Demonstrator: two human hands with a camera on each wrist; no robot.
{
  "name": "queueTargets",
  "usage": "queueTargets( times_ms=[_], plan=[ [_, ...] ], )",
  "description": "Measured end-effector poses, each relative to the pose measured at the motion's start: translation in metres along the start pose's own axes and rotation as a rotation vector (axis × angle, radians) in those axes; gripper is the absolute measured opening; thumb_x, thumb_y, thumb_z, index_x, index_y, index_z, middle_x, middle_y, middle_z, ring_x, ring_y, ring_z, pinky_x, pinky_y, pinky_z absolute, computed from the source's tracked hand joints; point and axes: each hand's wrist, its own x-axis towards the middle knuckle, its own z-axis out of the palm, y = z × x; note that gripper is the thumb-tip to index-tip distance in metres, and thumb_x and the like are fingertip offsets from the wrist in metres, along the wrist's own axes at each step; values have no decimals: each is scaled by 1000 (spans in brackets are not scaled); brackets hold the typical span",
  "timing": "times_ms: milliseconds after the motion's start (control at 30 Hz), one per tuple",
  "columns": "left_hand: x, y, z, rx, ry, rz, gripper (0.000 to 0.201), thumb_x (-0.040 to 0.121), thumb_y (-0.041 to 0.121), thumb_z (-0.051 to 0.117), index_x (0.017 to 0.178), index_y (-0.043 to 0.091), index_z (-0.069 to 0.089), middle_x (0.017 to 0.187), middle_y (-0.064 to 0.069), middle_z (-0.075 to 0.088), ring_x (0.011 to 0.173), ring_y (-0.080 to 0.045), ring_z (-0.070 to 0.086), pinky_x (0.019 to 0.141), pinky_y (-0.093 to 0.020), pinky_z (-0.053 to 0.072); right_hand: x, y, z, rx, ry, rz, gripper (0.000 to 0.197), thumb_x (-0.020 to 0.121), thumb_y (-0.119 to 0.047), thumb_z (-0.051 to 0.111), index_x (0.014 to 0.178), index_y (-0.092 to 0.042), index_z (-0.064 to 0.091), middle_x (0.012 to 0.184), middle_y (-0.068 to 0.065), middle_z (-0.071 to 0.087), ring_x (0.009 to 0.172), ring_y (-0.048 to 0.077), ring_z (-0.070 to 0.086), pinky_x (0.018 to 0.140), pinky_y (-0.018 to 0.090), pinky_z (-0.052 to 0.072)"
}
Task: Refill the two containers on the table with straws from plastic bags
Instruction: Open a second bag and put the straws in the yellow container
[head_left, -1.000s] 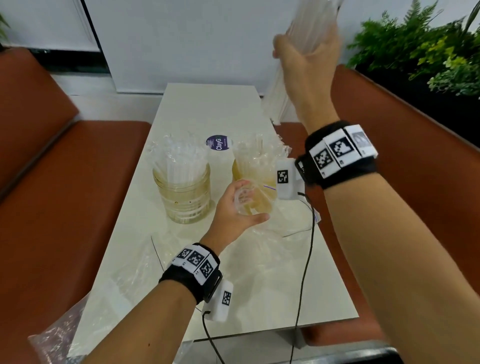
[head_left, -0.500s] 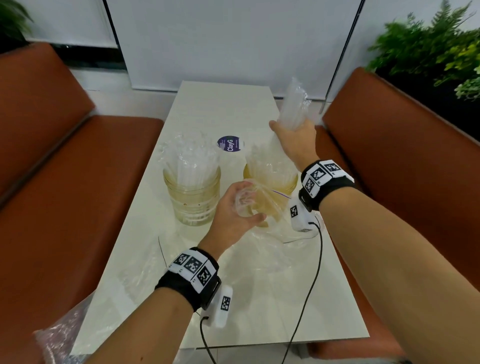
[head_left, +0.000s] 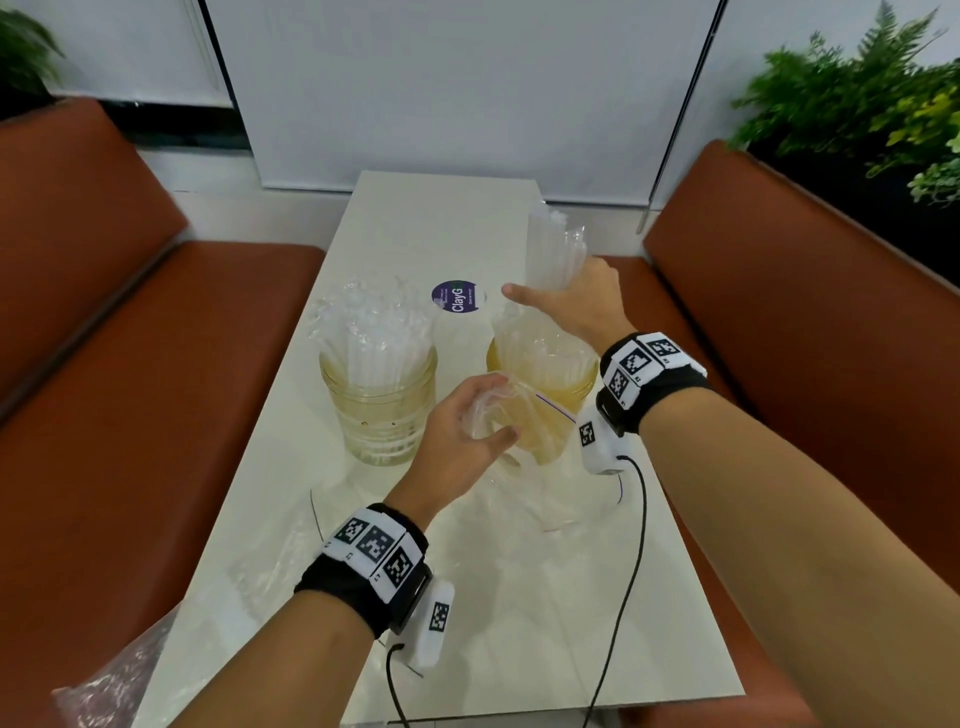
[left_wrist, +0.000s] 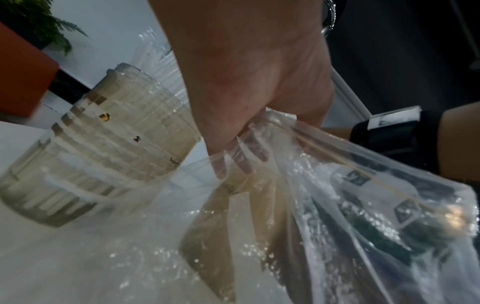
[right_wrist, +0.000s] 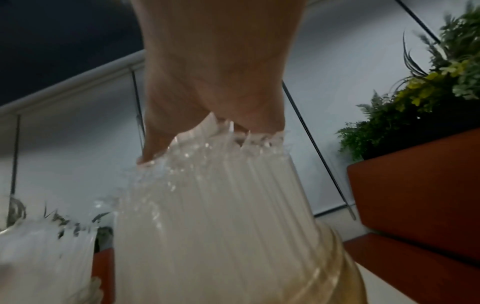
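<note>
Two clear glass containers stand side by side on the white table (head_left: 467, 218). The left container (head_left: 382, 400) (left_wrist: 98, 148) is packed with wrapped clear straws. Above the yellowish right container (head_left: 556, 384) (right_wrist: 335, 265) my right hand (head_left: 566, 299) (right_wrist: 215, 98) grips a bundle of wrapped straws (head_left: 553, 249) (right_wrist: 221, 205), whose lower ends sit inside that container. My left hand (head_left: 467, 421) (left_wrist: 257, 92) pinches the mouth of a limp clear plastic bag (head_left: 524, 441) (left_wrist: 350, 195) in front of the right container.
Crumpled clear plastic (head_left: 249, 571) lies across the near table, with another bag (head_left: 109, 686) at the near left corner. A round purple sticker (head_left: 456, 297) marks the table behind the containers. Brown benches (head_left: 130, 395) flank both sides; plants (head_left: 872, 104) stand at right.
My right hand has come down from high above with the straw bundle, bringing its lower ends into the right container. My left hand has kept hold of the bag.
</note>
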Motion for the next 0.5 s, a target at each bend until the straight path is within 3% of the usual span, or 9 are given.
queueTargets(
  times_ms=[67,133,200,267,333,433,500],
  plan=[
    [0,1,0,-18,-1,-1,49,82,6,79,126,13,61,127,0,68,126,-14,60,112,-34,43,0,-3,-6,128,68,-94,114,48,-69,88,140,-17,45,123,-5,59,116,12,55,93,28,49],
    [0,2,1,-14,-9,-4,46,82,3,79,124,13,62,125,-1,69,124,-13,61,109,-31,45,-1,-8,-12,269,170,-222,128,49,-64,91,152,-25,26,137,-11,45,124,7,45,101,23,38],
    [1,4,2,-16,-19,-8,42,83,1,78,120,12,63,123,-1,70,122,-14,62,108,-30,46,3,-17,-15,248,303,-382,111,64,-67,82,152,-24,30,142,-9,42,129,8,45,105,23,38],
    [1,5,3,-18,-29,-3,38,83,-2,77,117,10,65,120,-2,70,120,-13,63,108,-28,46,12,-31,-19,42,342,-529,74,89,-65,58,148,-23,44,146,-1,46,136,14,41,112,29,34],
    [1,7,5,-7,-38,11,35,83,-5,75,114,8,66,119,-2,71,118,-12,64,107,-25,46,22,-42,-19,-278,241,-638,52,103,-49,39,140,-17,55,141,5,55,133,23,47,111,34,33],
    [1,9,6,-8,-43,5,34,83,-6,74,112,10,67,120,0,71,117,-11,65,101,-20,47,13,-33,-5,-653,81,-678,38,108,-25,30,115,-6,63,114,11,64,109,29,59,96,36,42],
    [1,12,5,-16,-51,-2,39,83,-11,70,114,12,66,123,1,70,119,-11,64,103,-21,47,-2,-12,8,-887,-43,-695,39,108,-22,27,117,-6,62,119,12,62,116,29,55,106,40,38]
  ],
)
